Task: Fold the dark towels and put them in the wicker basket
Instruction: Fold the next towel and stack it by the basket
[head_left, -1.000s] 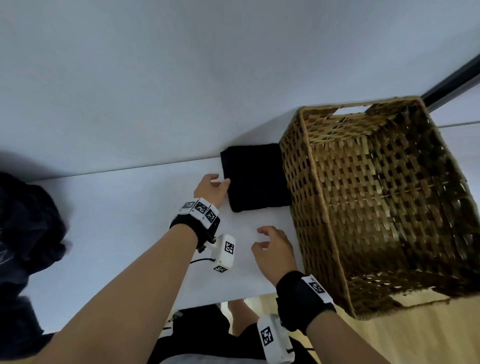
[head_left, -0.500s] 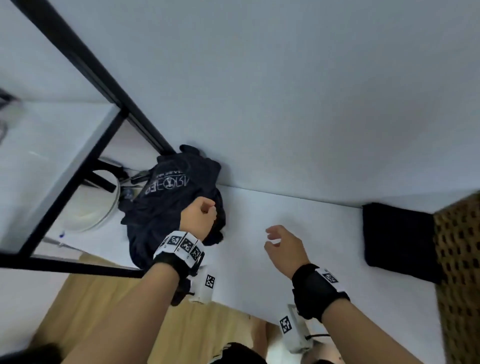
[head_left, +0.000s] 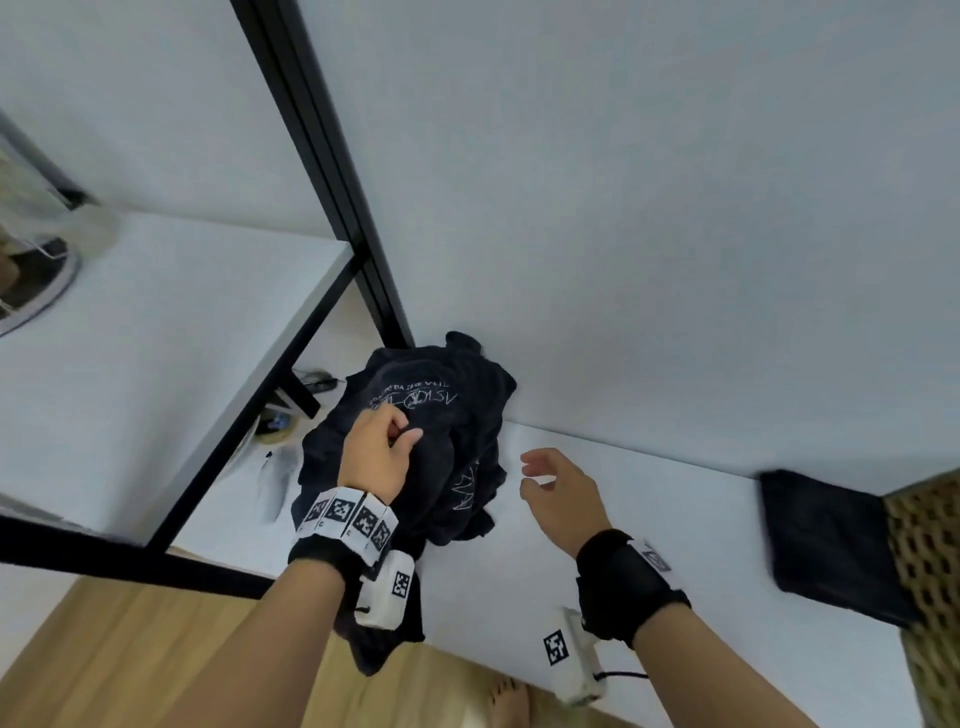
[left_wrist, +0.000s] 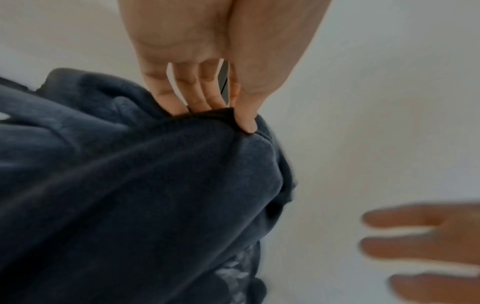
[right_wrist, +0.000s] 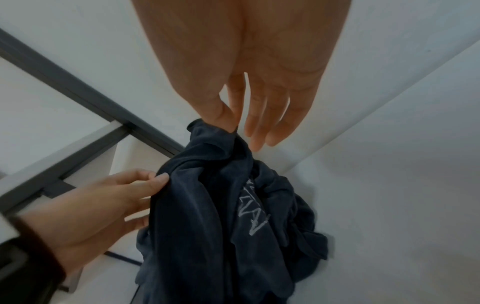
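Note:
A crumpled pile of dark towels (head_left: 441, 415) with pale lettering lies at the left end of the white table (head_left: 649, 519), against the wall. My left hand (head_left: 402, 434) pinches a fold of the top towel (left_wrist: 155, 185) between thumb and fingers. My right hand (head_left: 530, 470) hovers just right of the pile with relaxed fingers and holds nothing. In the right wrist view its fingertips (right_wrist: 257, 142) hang above the pile (right_wrist: 207, 205). A folded dark towel (head_left: 831, 545) lies at the far right, beside the wicker basket (head_left: 930, 571), which is cut off by the frame edge.
A black metal frame (head_left: 322, 171) with a white shelf (head_left: 156, 338) stands left of the table. A round metal base (head_left: 41, 291) sits on that shelf. Wooden floor (head_left: 130, 649) and a bare foot (head_left: 509, 701) show below the table's front edge.
The view swung left from the basket to the crumpled pile. My left hand left the folded towel and took hold of a fold on the pile. My right hand followed, still holding nothing.

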